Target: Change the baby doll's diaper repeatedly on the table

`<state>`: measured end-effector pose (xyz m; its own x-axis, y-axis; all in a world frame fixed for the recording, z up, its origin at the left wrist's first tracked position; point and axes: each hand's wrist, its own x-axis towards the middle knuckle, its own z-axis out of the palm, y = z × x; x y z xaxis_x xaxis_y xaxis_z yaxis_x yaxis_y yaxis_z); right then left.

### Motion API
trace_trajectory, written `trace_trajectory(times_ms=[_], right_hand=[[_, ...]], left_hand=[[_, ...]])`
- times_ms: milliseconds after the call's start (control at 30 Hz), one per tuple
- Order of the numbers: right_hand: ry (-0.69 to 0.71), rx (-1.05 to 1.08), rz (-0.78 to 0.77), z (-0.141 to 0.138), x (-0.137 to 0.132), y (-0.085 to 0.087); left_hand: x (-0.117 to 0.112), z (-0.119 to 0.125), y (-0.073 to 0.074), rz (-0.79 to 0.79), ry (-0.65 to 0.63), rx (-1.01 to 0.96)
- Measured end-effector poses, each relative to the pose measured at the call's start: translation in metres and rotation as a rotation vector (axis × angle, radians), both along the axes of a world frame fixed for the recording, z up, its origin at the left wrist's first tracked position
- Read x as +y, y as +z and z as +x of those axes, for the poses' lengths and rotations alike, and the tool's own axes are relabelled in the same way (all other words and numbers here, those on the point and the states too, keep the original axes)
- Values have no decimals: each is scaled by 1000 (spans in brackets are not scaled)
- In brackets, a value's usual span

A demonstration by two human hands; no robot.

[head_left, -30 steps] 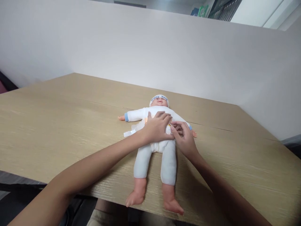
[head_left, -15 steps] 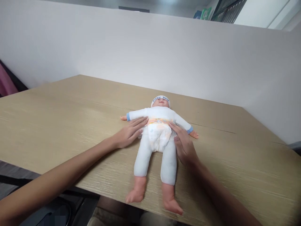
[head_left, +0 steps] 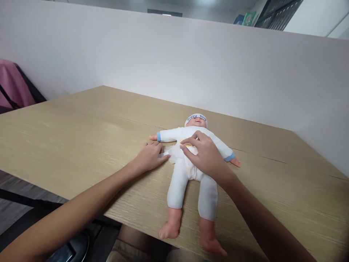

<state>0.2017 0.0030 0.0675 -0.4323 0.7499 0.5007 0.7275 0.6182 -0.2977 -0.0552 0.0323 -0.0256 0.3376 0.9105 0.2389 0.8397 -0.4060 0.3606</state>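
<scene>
A baby doll point(head_left: 191, 171) in a white suit and cap lies face up on the wooden table point(head_left: 81, 138), with its feet over the near edge. A white diaper point(head_left: 174, 154) is wrapped round its waist. My left hand point(head_left: 149, 156) rests at the doll's left side, and its fingers pinch the diaper's white side tab. My right hand point(head_left: 205, 156) lies across the doll's belly with curled fingers pressed on the diaper's front. The diaper's middle is hidden under that hand.
A white partition wall point(head_left: 174, 65) runs along the table's far edge and right side. A pink cloth on a dark chair point(head_left: 13, 87) shows at the far left. Dark floor and my knees lie below the near table edge.
My right hand moved from the doll's right hip onto its belly. My left hand closed from flat to a pinch on the diaper tab. The view shifted left.
</scene>
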Motion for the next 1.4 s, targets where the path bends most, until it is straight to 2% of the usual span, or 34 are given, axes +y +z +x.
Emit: trace_trajectory(times_ms=[67,167,300,467,600,733,900,1033,1300,1400], right_hand=[[-39,-84,-30,-7,6,-6],[-105,-127,-3,-11,12,-18],[-105,-123,-23,-11,15,-25],[-63,-8,-123,-9,15,-17],[-40,75,-229,-5,17,-11],[-45,154,-325,4,24,-8],[-39,205,-382,11,29,-7],[-78,197,-358,8,27,-7],[-93,296,-275,8,34,-17],[-127,351,-213,10,34,-11]], left_hand=[[3,-2,3,-106,-12,-94],[10,-6,11,-300,-31,-373],[19,-1,28,-403,-94,-697],[25,36,53,-471,-126,-814],[28,69,61,-533,-268,-868],[34,79,52,-501,-324,-932],[35,72,20,-389,-227,-1074],[33,69,3,-279,-254,-1022],[38,71,0,-276,-223,-995],[33,73,3,-247,-139,-988]])
